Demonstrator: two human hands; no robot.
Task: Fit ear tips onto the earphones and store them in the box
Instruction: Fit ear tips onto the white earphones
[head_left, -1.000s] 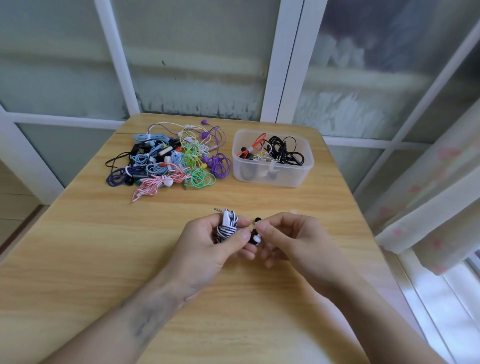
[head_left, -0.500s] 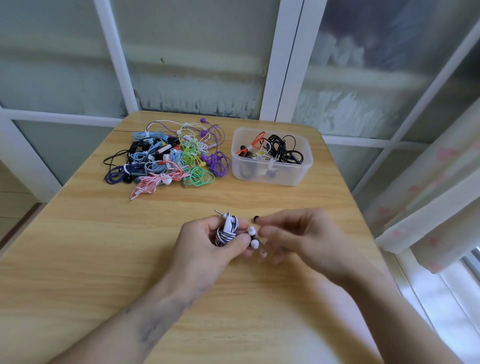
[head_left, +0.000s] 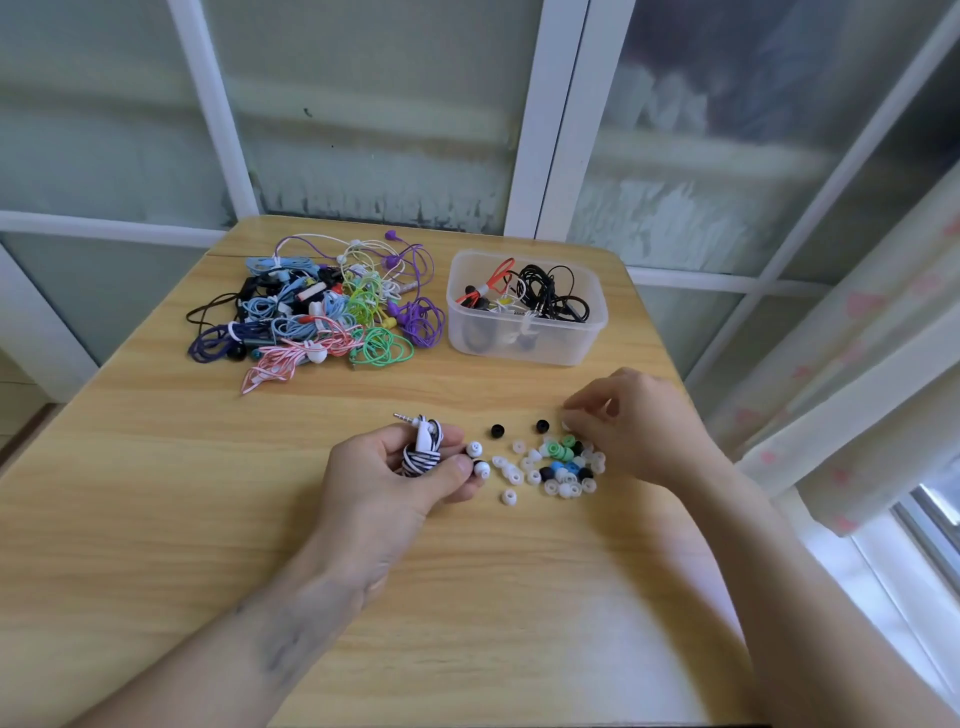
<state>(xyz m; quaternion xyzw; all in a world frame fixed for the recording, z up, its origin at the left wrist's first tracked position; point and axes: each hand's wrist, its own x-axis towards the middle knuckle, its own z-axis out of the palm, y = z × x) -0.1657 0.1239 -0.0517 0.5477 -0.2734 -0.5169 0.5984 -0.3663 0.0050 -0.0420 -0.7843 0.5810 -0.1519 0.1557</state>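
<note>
My left hand (head_left: 395, 478) grips a coiled black-and-white striped earphone (head_left: 423, 449); its jack points up-left and its two white buds (head_left: 478, 460) stick out to the right. Several loose ear tips (head_left: 558, 465), clear, green, blue and black, lie scattered on the table to the right of the buds. My right hand (head_left: 631, 423) hovers over the far right of that scatter, with thumb and forefinger pinching a small white ear tip (head_left: 567, 425). The clear plastic box (head_left: 524, 340) at the back holds several black and red earphones.
A tangled pile of coloured earphones (head_left: 322, 312) lies at the back left of the wooden table (head_left: 156, 493). Two black ear tips (head_left: 497, 430) sit apart from the scatter. Window frames stand behind the table and a curtain (head_left: 857, 364) hangs at the right.
My right hand has left the buds and moved right and back to the ear tip scatter, uncovering it. My left hand still holds the striped earphone in about the same place.
</note>
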